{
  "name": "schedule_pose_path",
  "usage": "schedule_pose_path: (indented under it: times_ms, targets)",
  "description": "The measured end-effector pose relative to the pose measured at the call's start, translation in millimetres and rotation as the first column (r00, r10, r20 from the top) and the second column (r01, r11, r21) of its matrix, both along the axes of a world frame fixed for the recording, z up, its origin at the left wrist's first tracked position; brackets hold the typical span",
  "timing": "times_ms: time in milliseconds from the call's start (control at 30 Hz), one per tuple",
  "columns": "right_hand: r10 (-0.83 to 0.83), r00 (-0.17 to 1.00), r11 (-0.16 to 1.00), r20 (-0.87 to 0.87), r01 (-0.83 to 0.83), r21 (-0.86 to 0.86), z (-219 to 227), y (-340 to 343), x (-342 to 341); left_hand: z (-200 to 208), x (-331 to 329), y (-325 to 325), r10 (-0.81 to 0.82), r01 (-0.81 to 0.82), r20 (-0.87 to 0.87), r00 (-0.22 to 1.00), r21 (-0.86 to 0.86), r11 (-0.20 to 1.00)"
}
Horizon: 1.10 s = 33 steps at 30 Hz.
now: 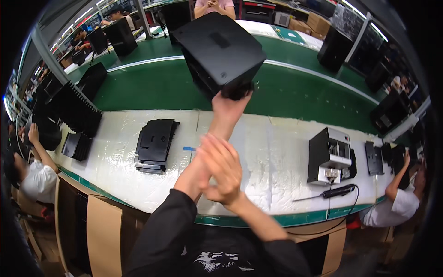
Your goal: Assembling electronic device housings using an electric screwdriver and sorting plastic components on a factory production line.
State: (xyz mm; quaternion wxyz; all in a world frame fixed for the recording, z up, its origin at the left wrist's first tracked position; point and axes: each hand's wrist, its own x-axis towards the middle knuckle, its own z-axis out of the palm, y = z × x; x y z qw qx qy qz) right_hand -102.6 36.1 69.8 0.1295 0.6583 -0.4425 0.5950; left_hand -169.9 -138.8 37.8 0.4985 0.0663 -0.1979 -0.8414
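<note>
My left hand [229, 110] reaches far forward and grips the near lower corner of a black box-shaped housing [221, 46]. The housing is tilted over the green conveyor belt, with its flat top toward me. Most fingers of that hand are hidden by the housing. My right hand [220, 170] crosses above my left forearm, fingers stretched out and slightly blurred, holding nothing. Whether it touches the forearm I cannot tell. Left of my arms lies a stack of flat black plastic panels [156, 144] on the white covered bench [258, 161].
To the right stand a white-and-black fixture [330, 154] and a corded electric screwdriver [339, 191]. The green conveyor belt [295, 92] runs behind the bench. Black racks [76, 108] stand at left. Co-workers sit at both sides; another person [214, 7] is across the belt.
</note>
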Motion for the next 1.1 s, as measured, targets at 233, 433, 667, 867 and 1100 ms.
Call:
schedule_pose_path:
  times_ms: [233, 433, 667, 867, 1100]
  targets:
    - [-0.402, 0.896, 0.617, -0.188, 0.417, 0.668, -150.9, 82.3, -2.2, 42.5, -41.7, -112.1, 0.014, 0.237, -0.559, 0.829, 0.375, 0.896]
    - [-0.418, 0.864, 0.584, -0.280, 0.491, 0.646, -156.4, 77.3, -12.2, 41.1, -54.9, -86.8, -0.098, 0.273, -0.457, 0.884, 0.336, 0.901]
    - [-0.418, 0.875, 0.605, -0.243, 0.468, 0.644, -158.7, 82.1, -14.9, -35.4, -12.6, -44.8, -0.207, 0.260, -0.260, 0.943, 0.186, 0.948]
    - [-0.428, 0.873, 0.597, -0.235, 0.468, 0.652, -150.4, 87.1, -19.3, -129.1, 30.6, 1.9, -0.259, 0.288, -0.136, 0.956, 0.298, 0.910]
    - [-0.770, 0.615, 0.421, -0.171, 0.690, 0.589, -126.7, 188.3, -59.1, -148.3, 81.9, 16.1, -0.372, 0.389, -0.121, 0.921, 0.201, 0.899]
